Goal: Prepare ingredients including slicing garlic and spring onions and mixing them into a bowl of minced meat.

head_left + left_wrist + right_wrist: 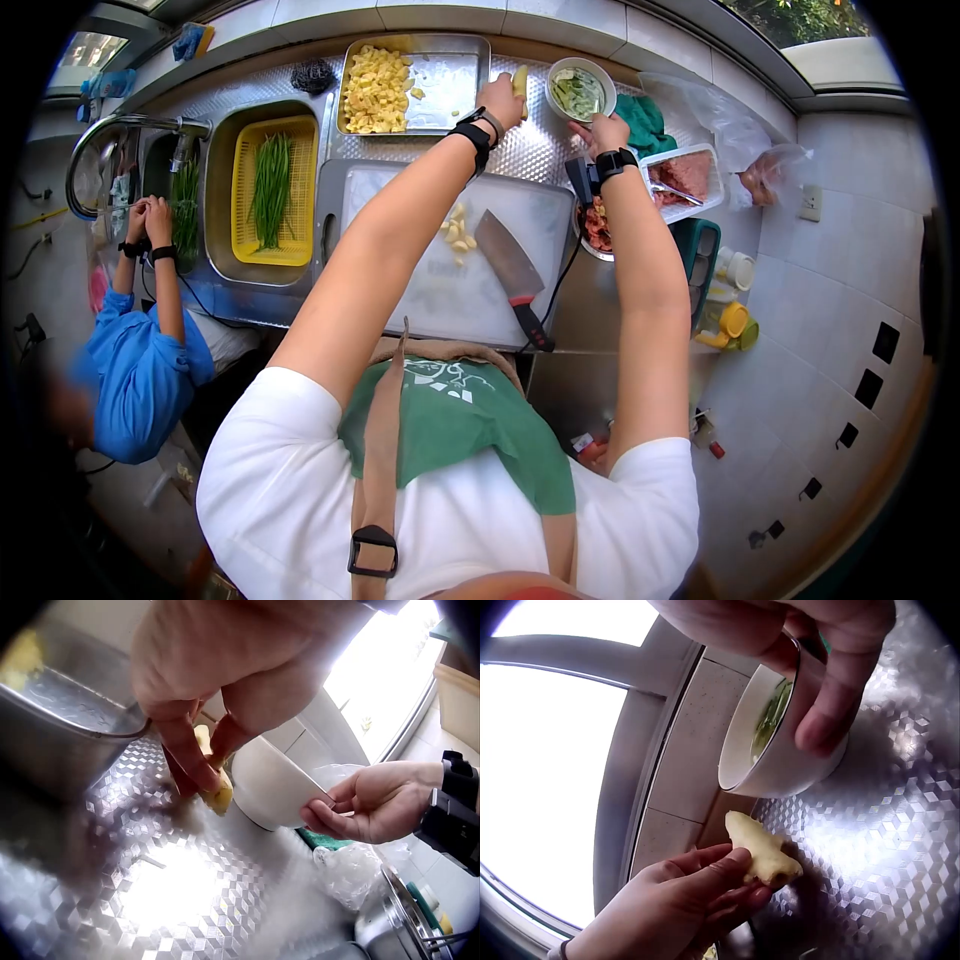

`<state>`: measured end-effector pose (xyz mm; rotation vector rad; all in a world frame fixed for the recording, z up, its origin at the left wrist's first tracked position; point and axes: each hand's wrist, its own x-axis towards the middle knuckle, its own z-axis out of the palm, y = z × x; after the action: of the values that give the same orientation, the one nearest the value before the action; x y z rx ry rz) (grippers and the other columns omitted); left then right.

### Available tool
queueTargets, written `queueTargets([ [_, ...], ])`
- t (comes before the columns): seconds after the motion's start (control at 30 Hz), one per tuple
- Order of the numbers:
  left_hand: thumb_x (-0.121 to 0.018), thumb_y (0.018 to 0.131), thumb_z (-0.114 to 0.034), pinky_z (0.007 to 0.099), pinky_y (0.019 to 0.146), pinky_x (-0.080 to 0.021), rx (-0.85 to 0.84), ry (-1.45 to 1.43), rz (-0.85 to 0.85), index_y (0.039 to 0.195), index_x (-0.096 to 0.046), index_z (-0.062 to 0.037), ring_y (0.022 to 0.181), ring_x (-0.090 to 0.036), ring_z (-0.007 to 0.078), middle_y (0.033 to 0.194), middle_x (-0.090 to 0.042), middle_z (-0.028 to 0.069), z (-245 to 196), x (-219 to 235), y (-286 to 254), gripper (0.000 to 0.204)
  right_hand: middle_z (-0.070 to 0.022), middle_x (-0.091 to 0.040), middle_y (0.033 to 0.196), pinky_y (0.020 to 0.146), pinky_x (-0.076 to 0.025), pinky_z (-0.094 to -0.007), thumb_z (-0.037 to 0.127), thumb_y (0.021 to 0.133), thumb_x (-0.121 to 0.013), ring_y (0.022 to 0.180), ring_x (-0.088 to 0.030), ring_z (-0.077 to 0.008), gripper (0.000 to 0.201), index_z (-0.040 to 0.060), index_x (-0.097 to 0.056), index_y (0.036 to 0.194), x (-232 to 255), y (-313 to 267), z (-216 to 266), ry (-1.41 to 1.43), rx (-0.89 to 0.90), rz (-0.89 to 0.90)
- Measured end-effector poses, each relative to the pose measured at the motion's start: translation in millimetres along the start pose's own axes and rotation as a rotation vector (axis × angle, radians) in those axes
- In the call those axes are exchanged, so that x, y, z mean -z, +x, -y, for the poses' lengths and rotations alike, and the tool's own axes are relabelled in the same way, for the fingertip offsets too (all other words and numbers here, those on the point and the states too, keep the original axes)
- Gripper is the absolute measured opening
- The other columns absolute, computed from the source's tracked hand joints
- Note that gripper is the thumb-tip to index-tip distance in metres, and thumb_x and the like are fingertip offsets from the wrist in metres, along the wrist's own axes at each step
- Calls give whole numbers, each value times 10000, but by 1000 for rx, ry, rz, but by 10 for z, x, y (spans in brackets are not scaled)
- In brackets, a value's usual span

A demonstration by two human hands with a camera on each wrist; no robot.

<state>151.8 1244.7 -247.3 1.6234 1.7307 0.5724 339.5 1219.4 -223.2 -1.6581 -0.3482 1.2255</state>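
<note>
My left hand [500,102] pinches a peeled piece of ginger [761,851] between thumb and fingers, just above the patterned steel counter [187,881]. The ginger is pale yellow and knobbly, with a brownish end. To its right, my right hand [606,132] holds a white bowl [274,784] by the rim, thumb on one side and fingers on the other. Green slices [577,93] lie in liquid inside the bowl. In the right wrist view, the ginger is close below the bowl.
A metal tray of yellow cubes [376,90] stands at the back. Nearer lie a cutting board [400,300], garlic cloves [458,235] and a cleaver [510,260]. Minced meat [690,175] is at right. At left, another person's hands [150,220] work beside a yellow basket [300,190] of green stalks.
</note>
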Motion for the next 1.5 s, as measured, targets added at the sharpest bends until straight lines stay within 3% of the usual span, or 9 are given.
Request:
queueTargets([
  [0.2,-642,847,-213,353,813,-535,-338,13,153,1084,-658,-30,908,-679,293,966,-707,136,60,342,-141,300,-187,-527,1093,684,-597,-345,88,923,-572,803,-608,-283,334,-75,-441,1184,28,-222,-7,23,-164,-47],
  [0.27,-632,837,-150,332,732,-535,-309,-52,268,1008,-672,-34,797,-679,239,850,-705,109,-23,733,-386,211,-141,-515,1066,650,-523,-311,98,879,-624,740,-574,-208,386,-37,-446,1194,-44,-488,-243,-185,-9,-213],
  [0.4,-678,777,-119,352,708,-519,-494,156,513,953,-673,-60,759,-646,251,819,-666,92,398,1050,-882,186,-161,-528,1116,772,-514,-363,58,772,-657,878,-597,-308,360,22,-558,1117,-101,-1270,-629,-887,379,668],
  [0.47,-687,777,-109,395,814,-490,-434,282,506,1085,-614,-84,955,-592,301,1058,-577,114,626,1069,-1207,318,-170,-533,1104,873,-474,-399,49,758,-631,959,-551,-378,314,33,-600,1070,-202,-1635,-878,-982,622,798],
  [0.57,-639,805,-62,411,892,-450,-517,184,368,1068,-592,-54,1039,-525,351,1074,-551,144,1042,905,-1450,268,-173,-532,1119,900,-457,-424,33,771,-605,1000,-529,-389,326,28,-591,1096,-307,-1750,-1247,-1057,877,775],
  [0.7,-615,793,-42,409,902,-446,-481,163,528,1146,-571,-46,1031,-522,354,1083,-527,159,1200,890,-1662,356,-173,-527,1130,902,-454,-433,18,778,-584,993,-522,-384,318,10,-581,1096,-279,-1879,-1343,-1174,809,798],
  [0.93,-721,733,-117,426,920,-443,-511,66,429,1219,-510,-64,1032,-512,380,1149,-489,157,1160,915,-2209,532,-170,-492,1171,857,-476,-435,-8,762,-590,973,-517,-387,400,10,-513,1154,-89,-2385,-1395,-1288,889,712],
  [1.23,-684,730,-65,413,805,-494,-451,57,250,1000,-563,-39,917,-571,363,1023,-562,149,1186,640,-2357,297,-186,-512,1092,793,-487,-446,-6,758,-606,905,-562,-393,306,5,-545,1058,-68,-2379,-1711,-1054,848,557],
  [1.5,-682,761,-88,391,802,-507,-267,-64,254,1028,-647,-57,906,-603,347,1003,-610,138,1146,680,-2358,271,-207,-550,1006,778,-477,-464,-3,763,-598,894,-559,-395,232,7,-540,987,-185,-2355,-1665,-1021,748,512],
])
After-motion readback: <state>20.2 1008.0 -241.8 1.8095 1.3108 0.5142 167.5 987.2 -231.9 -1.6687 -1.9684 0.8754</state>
